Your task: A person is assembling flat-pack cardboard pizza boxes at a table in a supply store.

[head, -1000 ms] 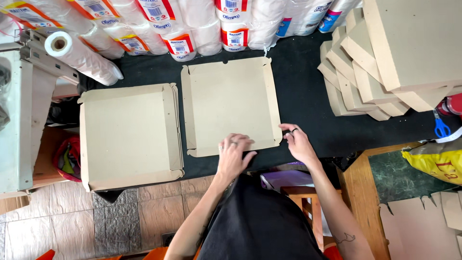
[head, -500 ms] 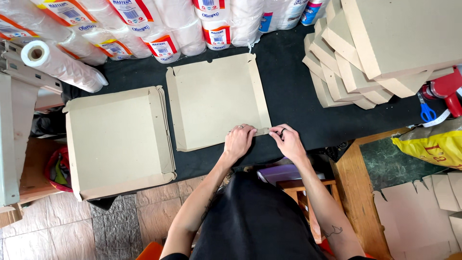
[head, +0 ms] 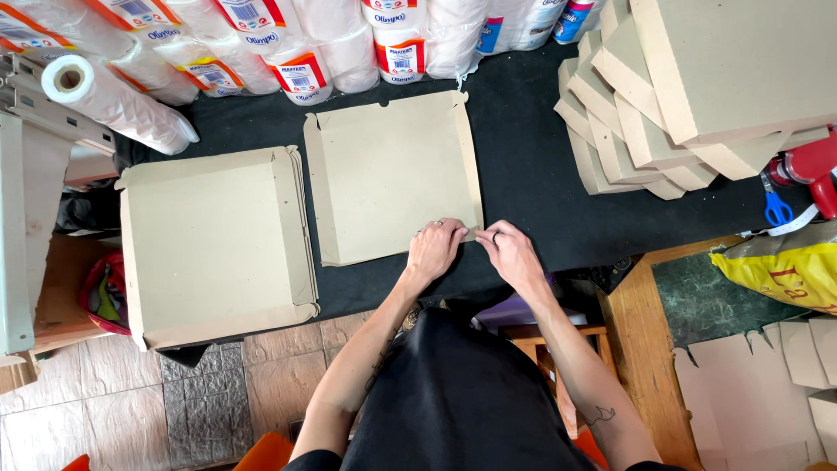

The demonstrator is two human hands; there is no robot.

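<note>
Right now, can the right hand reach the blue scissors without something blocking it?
Probably yes. The right hand rests at the near edge of the cardboard sheet, and only bare black cloth lies between it and the scissors. It would first have to let go of the sheet.

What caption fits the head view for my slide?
Both hands, left hand and right hand, press the near edge of a flat cardboard box blank on a black table.

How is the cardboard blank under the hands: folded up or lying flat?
Mostly flat: the cardboard blank lies spread on the black table, side flaps barely raised; both hands, left hand and right hand, press its near edge.
</note>
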